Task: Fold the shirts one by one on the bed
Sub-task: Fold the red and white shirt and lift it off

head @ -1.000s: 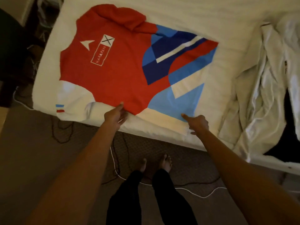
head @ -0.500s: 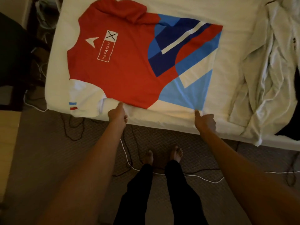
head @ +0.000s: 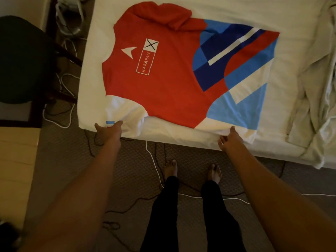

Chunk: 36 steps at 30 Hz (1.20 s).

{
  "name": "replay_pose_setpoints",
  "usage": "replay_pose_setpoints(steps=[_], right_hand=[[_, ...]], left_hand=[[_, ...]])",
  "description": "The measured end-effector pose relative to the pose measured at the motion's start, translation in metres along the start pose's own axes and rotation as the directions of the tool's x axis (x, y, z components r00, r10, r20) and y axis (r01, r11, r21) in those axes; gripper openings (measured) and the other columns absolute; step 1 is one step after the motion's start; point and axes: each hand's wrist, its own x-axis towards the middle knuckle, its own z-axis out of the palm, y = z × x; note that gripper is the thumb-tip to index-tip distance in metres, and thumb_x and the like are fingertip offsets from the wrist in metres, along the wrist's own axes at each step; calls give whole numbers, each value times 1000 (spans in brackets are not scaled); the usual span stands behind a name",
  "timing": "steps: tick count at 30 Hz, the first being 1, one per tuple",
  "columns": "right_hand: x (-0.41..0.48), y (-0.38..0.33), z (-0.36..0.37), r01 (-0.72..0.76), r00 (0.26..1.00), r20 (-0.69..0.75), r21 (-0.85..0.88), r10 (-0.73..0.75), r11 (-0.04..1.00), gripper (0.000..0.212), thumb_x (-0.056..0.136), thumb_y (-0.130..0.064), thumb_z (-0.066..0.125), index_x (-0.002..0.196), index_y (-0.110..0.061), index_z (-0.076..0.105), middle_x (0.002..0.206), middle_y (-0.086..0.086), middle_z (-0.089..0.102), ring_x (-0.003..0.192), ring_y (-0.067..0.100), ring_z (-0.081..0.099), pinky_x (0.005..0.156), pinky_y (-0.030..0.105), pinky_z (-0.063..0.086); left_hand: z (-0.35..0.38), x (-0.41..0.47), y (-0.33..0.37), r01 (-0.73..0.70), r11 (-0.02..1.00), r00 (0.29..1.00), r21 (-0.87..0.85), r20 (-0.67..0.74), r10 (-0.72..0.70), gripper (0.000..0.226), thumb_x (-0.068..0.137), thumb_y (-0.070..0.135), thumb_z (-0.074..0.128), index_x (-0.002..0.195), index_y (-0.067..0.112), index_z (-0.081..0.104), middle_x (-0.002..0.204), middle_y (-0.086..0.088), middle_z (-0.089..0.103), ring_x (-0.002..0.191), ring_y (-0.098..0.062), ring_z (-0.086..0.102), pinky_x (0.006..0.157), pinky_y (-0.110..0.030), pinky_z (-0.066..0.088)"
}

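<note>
- Light is low, so I read fine detail poorly. The top of the frame cuts off the far side of the white-sheeted bed (head: 291, 88), and the right side cuts off the crumpled pale bedding (head: 318, 106).
- The middle fingers of the left hand (head: 109, 131) disappear at the striped cuff (head: 110, 122) of the near white sleeve (head: 125, 111). Only the thumb and one outer fingertip show, set wide apart. I cannot tell whether it grips the cuff or only touches it.
- The right hand (head: 230, 140) is curled narrow at the near white edge, one digit laid on top. It pinches the cloth, which puckers beside it.
- The far red sleeve (head: 163, 15) is bunched into a lump, so its outline is lost.
- The red short-sleeved shirt with blue and white geometric blocks (head: 172, 84) lies flat, print side up, at the near left corner of the bed. Its long axis runs left to right, slightly tilted. The shoulders point left toward the black chair (head: 21, 59), and the hem points right toward the bedding.
- Half a second ago my left hand sat at the near edge of the red body, beside the sleeve's seam. It has since gone left and out to the cuff. The right hand keeps its place near the hem corner, and the shirt lies as it did.
</note>
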Motion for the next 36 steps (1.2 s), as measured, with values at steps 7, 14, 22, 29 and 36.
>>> replay_pose_setpoints(steps=[7,14,22,29,36], right_hand=[[-8,7,15,21,1000,8,158,-23,987,36,92,-30,68,124,-17,57,123,4,62,93,19,63,58,32,53],[-24,4,5,127,991,-89,301,-105,945,28,91,-24,71,109,-14,53,115,7,58,87,20,60,47,30,56],[-40,-7,-14,425,842,83,-711,-533,560,41,93,-41,49,98,-1,59,93,20,64,87,40,62,76,49,52],[-59,-95,43,394,767,-1,-788,-642,472,50,97,-39,55,123,3,47,116,27,60,106,45,60,84,44,51],[-60,-153,128,641,724,-139,-226,-675,734,36,92,-26,60,124,-10,57,107,11,61,91,22,61,77,38,58]], left_hand=[[-16,51,5,-14,988,986,155,166,-12,68,75,38,86,125,-2,63,128,-17,63,114,-34,62,94,-39,53],[-27,46,8,122,992,964,-17,238,-114,47,92,32,72,127,4,59,125,-13,61,95,-25,61,92,-42,54],[-29,22,79,223,863,936,-454,348,-59,21,88,21,72,107,14,67,106,-9,67,87,-24,65,66,-34,57],[19,15,233,123,817,886,-563,434,166,13,92,17,71,97,8,65,93,-14,66,82,-26,65,61,-31,57],[71,30,296,-175,939,822,-297,481,305,29,98,42,59,116,19,59,109,0,67,100,-16,65,83,-36,56]])
